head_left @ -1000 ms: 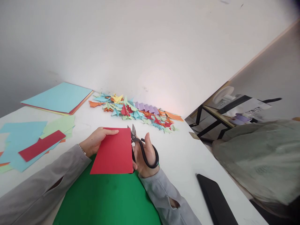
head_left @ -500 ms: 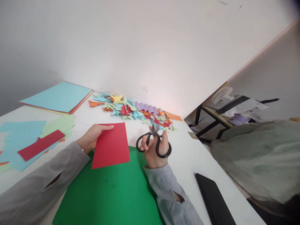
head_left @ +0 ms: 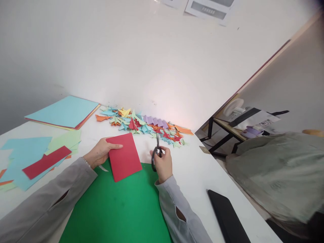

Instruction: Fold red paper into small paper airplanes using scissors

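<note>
A folded or layered sheet of red paper (head_left: 126,157) is pinched at its upper left by my left hand (head_left: 100,152), thumb on top. It hovers over the green mat (head_left: 116,206). To its right, my right hand (head_left: 164,162) has its fingers in the black handles of a pair of scissors (head_left: 157,152). The blades point away from me toward the wall, seen nearly edge-on, apart from the red paper. A small pale scrap (head_left: 103,168) shows just below my left hand.
Several small folded paper pieces (head_left: 133,123) lie in a heap along the wall. Coloured sheets (head_left: 63,109) are stacked at the back left, with loose offcuts (head_left: 30,152) in front. A black flat object (head_left: 227,216) rests at right. Beyond the table stands a low shelf (head_left: 227,130).
The scissors have turned from handles facing me broadside to edge-on, blades toward the wall. My left hand has tilted the red paper and shifted it slightly right.
</note>
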Demonstrator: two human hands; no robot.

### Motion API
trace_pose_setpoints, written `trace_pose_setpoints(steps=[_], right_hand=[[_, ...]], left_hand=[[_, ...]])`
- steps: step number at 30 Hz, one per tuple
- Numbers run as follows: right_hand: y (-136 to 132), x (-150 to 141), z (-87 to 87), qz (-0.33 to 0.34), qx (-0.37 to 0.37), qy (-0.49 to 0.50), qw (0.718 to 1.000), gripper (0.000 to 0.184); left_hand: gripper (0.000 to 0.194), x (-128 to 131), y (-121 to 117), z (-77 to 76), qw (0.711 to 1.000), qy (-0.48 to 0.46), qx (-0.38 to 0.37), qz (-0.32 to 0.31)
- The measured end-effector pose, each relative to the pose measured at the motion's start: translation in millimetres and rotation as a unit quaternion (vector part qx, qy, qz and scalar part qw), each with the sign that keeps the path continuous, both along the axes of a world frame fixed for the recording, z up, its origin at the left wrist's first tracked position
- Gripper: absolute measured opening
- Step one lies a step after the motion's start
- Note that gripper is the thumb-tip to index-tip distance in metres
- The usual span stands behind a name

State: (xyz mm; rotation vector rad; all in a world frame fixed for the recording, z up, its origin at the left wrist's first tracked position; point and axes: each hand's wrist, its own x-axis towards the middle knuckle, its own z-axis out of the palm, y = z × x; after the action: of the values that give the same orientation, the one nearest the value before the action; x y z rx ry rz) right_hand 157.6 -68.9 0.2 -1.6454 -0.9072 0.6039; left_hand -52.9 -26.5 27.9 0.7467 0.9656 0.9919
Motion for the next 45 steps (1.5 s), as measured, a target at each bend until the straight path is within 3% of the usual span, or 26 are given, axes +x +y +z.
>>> trace_pose_setpoints(steps=[8, 15, 20, 27, 30, 32, 34, 36, 39, 45], right_hand=[[5, 6, -0.5, -0.001, -0.148, -0.239, 0.960, 0.050], [1, 13, 2.9, -0.031, -0.188, -0.457, 0.869, 0.042], [-3, 11, 4.7, -0.007, -0.233, -0.529, 0.816, 0.036], [-6, 11, 2.8, -0.011, -0.213, -0.561, 0.800, 0.028], [-7, 11, 3.1, -0.005, -0.172, -0.554, 0.815, 0.027], [-7, 7, 4.3, 0.030, -0.096, -0.497, 0.862, 0.026], [-7, -1, 5.4, 0.104, 0.001, -0.361, 0.927, 0.026], [-6, -9, 6.2, 0.189, 0.064, -0.178, 0.964, 0.029], [-6, -16, 6.7, 0.240, 0.084, -0.019, 0.967, 0.030], [-4, -15, 4.6, 0.245, 0.084, 0.074, 0.963, 0.027]], left_hand=[[0.034, -2, 2, -5.4, 0.999, -0.005, 0.031, -0.014], [0.029, -1, 2, -4.5, 0.999, -0.019, 0.026, 0.000], [0.032, -2, 2, -5.4, 0.999, -0.013, 0.040, 0.014], [0.031, -1, 3, -9.3, 0.998, -0.003, 0.056, 0.012], [0.030, -1, 3, -8.8, 0.998, 0.005, 0.062, 0.005], [0.031, -1, 2, -8.1, 0.998, 0.009, 0.064, 0.001], [0.033, 0, 1, -8.3, 0.998, 0.013, 0.067, -0.007], [0.034, 2, -1, -9.8, 0.997, 0.017, 0.074, -0.023], [0.035, 4, -2, -13.4, 0.995, 0.026, 0.081, -0.052], [0.039, 7, -4, -15.4, 0.990, 0.039, 0.092, -0.098]])
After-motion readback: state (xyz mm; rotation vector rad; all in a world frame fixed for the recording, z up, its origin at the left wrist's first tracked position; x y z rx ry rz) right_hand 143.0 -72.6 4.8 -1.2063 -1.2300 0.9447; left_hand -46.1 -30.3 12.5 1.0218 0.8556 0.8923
